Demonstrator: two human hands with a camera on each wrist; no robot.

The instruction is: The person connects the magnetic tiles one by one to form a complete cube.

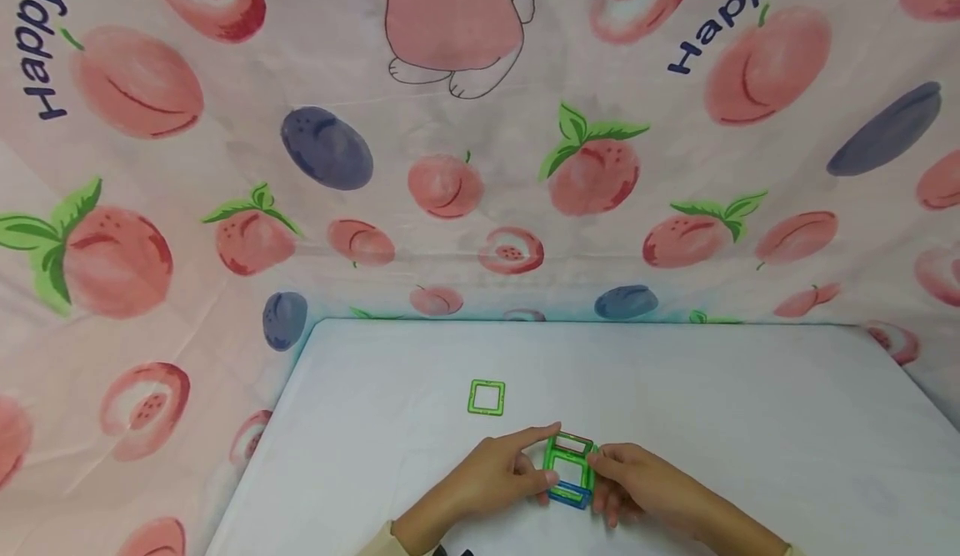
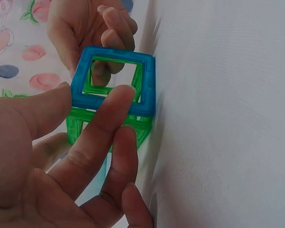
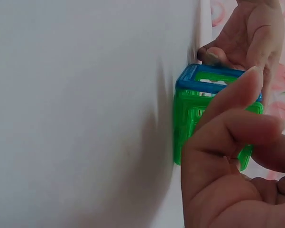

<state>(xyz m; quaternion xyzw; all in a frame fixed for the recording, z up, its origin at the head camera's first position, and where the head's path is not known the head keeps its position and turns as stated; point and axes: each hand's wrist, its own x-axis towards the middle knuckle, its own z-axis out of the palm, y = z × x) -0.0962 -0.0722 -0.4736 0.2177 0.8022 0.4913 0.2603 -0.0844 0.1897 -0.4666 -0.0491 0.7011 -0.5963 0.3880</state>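
A small box of magnetic tiles [image 1: 570, 458] stands on the white table between both hands, mostly green with open square frames. One side is a blue square tile [image 2: 149, 85], and a reddish edge shows on its far side in the head view. My left hand [image 1: 491, 474] holds the box from the left, thumb at its near corner, index finger at its far corner. In the left wrist view a fingertip lies across the blue frame. From the right, my right hand [image 1: 636, 479] grips the green side, with thumb on the upper edge and other fingers lower down.
A loose green square tile [image 1: 476, 398] lies flat on the white table [image 1: 360, 423], farther back and left of the box. Behind the table and at its sides hangs a pink cloth [image 1: 480, 131] printed with fruit.
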